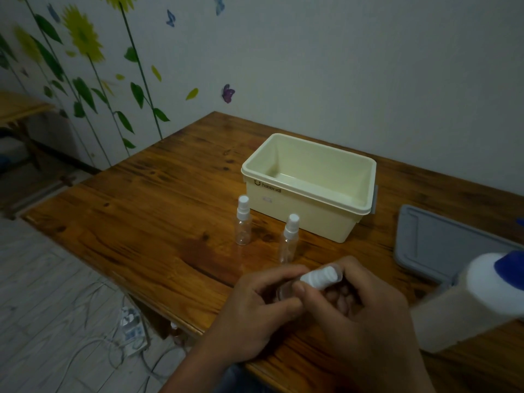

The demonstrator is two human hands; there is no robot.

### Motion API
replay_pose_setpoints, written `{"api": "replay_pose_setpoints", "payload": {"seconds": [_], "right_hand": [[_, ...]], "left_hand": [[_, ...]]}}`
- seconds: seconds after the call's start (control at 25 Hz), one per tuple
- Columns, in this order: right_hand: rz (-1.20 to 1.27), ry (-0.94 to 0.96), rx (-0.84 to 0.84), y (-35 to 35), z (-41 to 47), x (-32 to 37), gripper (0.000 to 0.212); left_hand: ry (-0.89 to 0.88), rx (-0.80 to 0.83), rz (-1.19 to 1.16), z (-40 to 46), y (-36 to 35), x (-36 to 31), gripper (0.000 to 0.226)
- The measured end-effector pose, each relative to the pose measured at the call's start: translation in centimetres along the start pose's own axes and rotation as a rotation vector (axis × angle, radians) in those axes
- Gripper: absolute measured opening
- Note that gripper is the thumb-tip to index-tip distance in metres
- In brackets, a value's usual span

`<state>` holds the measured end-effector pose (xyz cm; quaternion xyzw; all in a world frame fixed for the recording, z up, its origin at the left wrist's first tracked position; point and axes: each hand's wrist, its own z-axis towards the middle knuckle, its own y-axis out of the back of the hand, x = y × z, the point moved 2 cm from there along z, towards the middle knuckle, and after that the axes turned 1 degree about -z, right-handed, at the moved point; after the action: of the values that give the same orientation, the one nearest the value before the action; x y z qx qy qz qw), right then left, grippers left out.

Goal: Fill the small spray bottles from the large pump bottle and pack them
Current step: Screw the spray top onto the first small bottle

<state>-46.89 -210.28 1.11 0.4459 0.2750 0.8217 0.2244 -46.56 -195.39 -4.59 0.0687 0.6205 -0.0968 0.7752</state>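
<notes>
1. Table (147, 211): dark brown wood, its far edge against a wall with flower and butterfly stickers; it carries every item below
2. Storage box (297, 219): cream plastic, open, nothing visible inside; stands toward the far edge, near the middle of the table
3. Lid (442, 245): grey, flat on the table toward the right edge, well apart from the box
4. Pump bottle (465, 307): large, pale body with a blue top, blurred; stands at the near right corner, just in front of the lid
5. Right hand (365, 302): near the front edge, fingers curled round the white spray top (320, 276) of a small bottle
6. Left hand (255, 304): touching the right hand, fingers and thumb wrapped round the clear body (284, 292) of the same small bottle, which is held tilted just above the table and mostly hidden
7. Spray bottle, left (243, 222): small, clear, white top, upright just in front of the box's near left corner
8. Spray bottle, right (287, 239): same kind, upright, between the box and the hands, near the first but apart from it
</notes>
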Motion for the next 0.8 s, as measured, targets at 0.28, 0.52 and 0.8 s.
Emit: {"api": "replay_pose_setpoints", "payload": {"seconds": [0.28, 0.52, 0.8], "right_hand": [[0.017, 0.068, 0.058, 0.8, -0.1, 0.1, 0.017], [0.049, -0.037, -0.147, -1.1, -1.3, 0.5, 0.017], [0.042, -0.030, -0.137, -0.3, -1.0, -0.4, 0.022]], "left_hand": [[-0.037, -0.001, 0.025, -0.3, -0.4, -0.6, 0.035], [-0.242, -0.092, 0.301, -0.6, -1.0, -1.3, 0.027], [-0.181, -0.024, 0.408, -0.7, -1.5, -2.4, 0.028]]}}
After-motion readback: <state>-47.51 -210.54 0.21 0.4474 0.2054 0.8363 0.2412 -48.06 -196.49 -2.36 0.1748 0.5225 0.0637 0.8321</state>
